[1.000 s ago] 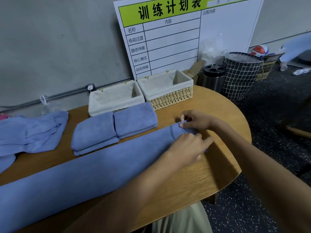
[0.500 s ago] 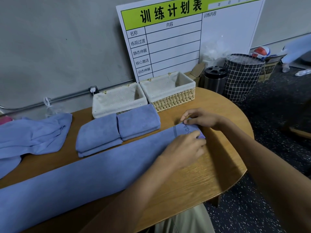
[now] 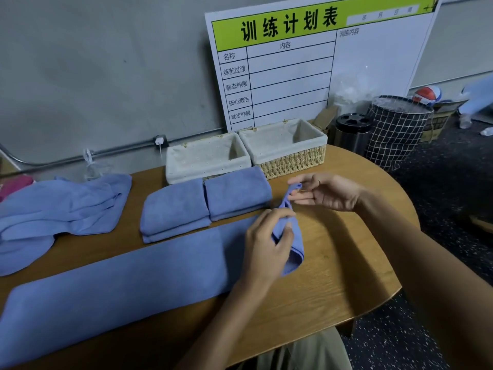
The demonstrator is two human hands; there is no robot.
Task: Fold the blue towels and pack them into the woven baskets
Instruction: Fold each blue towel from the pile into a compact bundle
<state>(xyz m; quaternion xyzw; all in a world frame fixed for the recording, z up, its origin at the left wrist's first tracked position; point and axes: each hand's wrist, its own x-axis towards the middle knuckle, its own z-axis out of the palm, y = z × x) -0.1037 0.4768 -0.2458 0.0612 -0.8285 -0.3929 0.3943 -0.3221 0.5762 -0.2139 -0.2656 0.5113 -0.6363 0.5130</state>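
Note:
A long blue towel point(image 3: 128, 279), folded into a narrow strip, lies across the wooden table point(image 3: 333, 284). Its right end is lifted off the table. My left hand point(image 3: 266, 244) grips that end near its front corner. My right hand point(image 3: 325, 193) pinches the far corner between thumb and fingertips, other fingers loose. Two folded blue towels point(image 3: 205, 204) lie side by side behind the strip. Behind them stand two woven baskets with white liners, the left basket point(image 3: 205, 158) and the right basket point(image 3: 288, 148), both holding nothing I can see.
A heap of unfolded blue towels point(image 3: 58, 206) lies at the table's left, with something pink point(image 3: 16, 182) behind it. A white chart board point(image 3: 306, 65) leans on the wall. A metal bin point(image 3: 352, 132) and a grid-patterned hamper point(image 3: 397, 129) stand on the floor at right.
The towel's right end was flat on the table under both hands; now both hands have lifted it and carried it slightly left. The view has shifted a little.

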